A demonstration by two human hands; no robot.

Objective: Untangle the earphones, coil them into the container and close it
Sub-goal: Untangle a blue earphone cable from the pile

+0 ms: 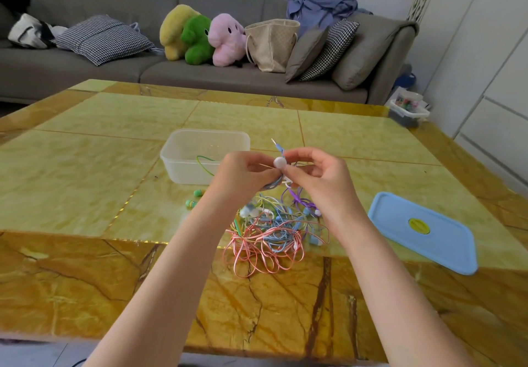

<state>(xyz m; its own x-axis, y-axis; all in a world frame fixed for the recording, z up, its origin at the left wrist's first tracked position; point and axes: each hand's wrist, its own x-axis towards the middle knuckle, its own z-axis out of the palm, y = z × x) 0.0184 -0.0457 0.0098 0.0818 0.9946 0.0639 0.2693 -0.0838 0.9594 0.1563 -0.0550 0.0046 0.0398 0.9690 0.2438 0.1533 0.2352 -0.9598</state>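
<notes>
Working over the bench (pixel 85 152), which carries every item within easy reach of both arms. The lid (pixel 423 232) lies flat to the right, well apart from the box (pixel 204 156), presumably so the mouth stays free for loading. The box sits open just beyond the hands; one green-yellow cord (pixel 204 164) already loops inside it, its green buds (pixel 194 198) trailing out onto the bench beside the near wall. The tangle (pixel 271 232) of pink, blue, yellow and purple cords rests between the forearms, near the front edge.

Left hand (pixel 243 172) is raised above the tangle, fingers curled round a blue cord bundle, likely to anchor it. Right hand (pixel 314 172) faces it, fingertips pinching a strand by a pale round bud (pixel 280 162); a jack plug (pixel 275 142) sticks up behind. Holding the piece aloft lets the slack hang, exposing the crossings.

Judgement: untangling is at an early stage; most cords remain knotted.
</notes>
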